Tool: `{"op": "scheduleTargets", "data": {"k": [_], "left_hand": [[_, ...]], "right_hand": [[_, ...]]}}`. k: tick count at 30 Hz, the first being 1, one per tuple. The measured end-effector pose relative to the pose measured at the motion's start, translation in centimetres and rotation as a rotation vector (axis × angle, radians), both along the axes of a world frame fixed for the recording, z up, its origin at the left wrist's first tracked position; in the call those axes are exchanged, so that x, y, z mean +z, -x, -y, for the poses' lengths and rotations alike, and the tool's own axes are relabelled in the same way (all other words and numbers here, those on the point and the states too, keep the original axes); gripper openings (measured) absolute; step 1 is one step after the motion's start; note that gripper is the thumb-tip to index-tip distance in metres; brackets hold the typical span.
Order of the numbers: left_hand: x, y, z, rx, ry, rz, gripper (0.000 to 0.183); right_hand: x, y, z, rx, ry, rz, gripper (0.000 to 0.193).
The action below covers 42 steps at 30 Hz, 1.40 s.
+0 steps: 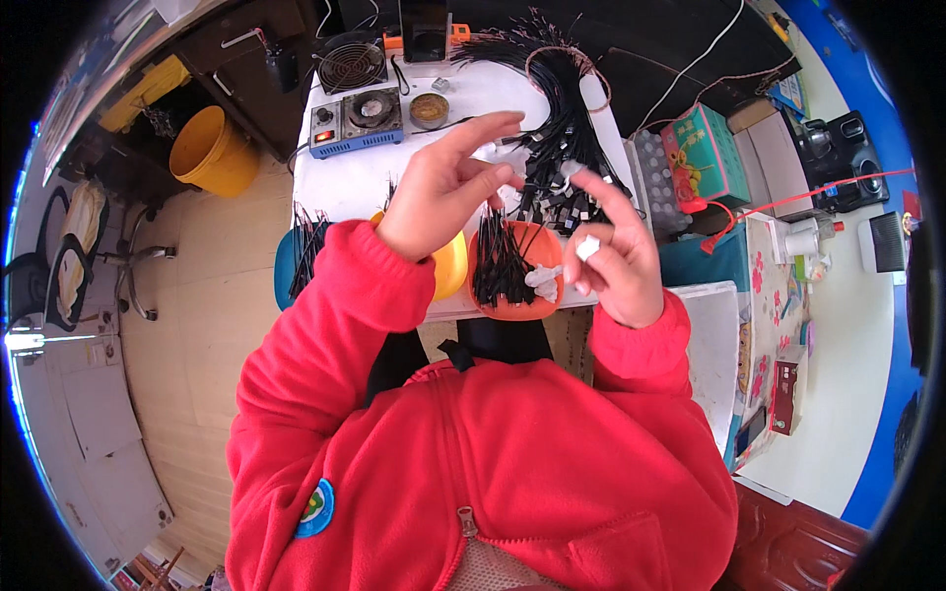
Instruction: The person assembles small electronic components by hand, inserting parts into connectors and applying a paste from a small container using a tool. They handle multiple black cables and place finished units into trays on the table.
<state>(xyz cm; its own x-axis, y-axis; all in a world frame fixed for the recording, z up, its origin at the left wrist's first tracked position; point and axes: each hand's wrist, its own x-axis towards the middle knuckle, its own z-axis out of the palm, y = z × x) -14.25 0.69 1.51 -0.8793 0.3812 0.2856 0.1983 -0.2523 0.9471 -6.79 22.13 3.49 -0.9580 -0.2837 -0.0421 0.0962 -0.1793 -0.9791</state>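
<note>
Head view: left hand (448,187), right hand (626,261): grip unclear; cables (564,123) beyond, orange bowl (520,312) beneath.

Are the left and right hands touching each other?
Apart: the head view shows a gap between the left hand and the right hand, black cables visible through it.

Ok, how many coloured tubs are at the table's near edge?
3: blue tub left, yellow tub middle, orange tub right; the left sleeve could hide more.
</note>
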Motion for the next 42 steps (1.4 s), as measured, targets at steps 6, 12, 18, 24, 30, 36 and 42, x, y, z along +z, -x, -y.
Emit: {"op": "scheduleTargets", "data": {"k": [6,12,18,24,30,36,42], "left_hand": [[-1.0,-3.6,0.2,-0.222,0.175,0.107,0.027],[-2.8,-6.9,1.3,-0.047,0.024,0.358,0.019],[-3.6,-6.9,2.5,-0.057,0.017,0.393,0.018],[-3.4,-7.1,2.3,0.024,0.149,0.349,0.011],[-4.7,-6.9,1.3,0.037,0.288,0.268,0.018],[-4.8,-6.3,2.9,0.127,0.228,0.321,0.023],[-5.2,-6.8,3.7,0.093,0.237,0.364,0.022]], "right_hand": [[-2.2,-3.2,0.5,0.206,0.067,0.214,0.059],[-4.3,-3.6,1.5,0.383,0.261,0.382,0.058],[-5.0,-3.3,1.8,0.415,0.365,0.437,0.062],[-5.2,-3.5,2.9,0.353,0.436,0.471,0.064],[-5.5,-2.7,0.9,0.282,0.034,0.271,0.049],[-7.3,-2.2,-3.3,-0.224,-0.831,-0.292,0.063],[-10.1,-2.7,-1.6,-0.114,-1.063,-0.423,0.074]]}}
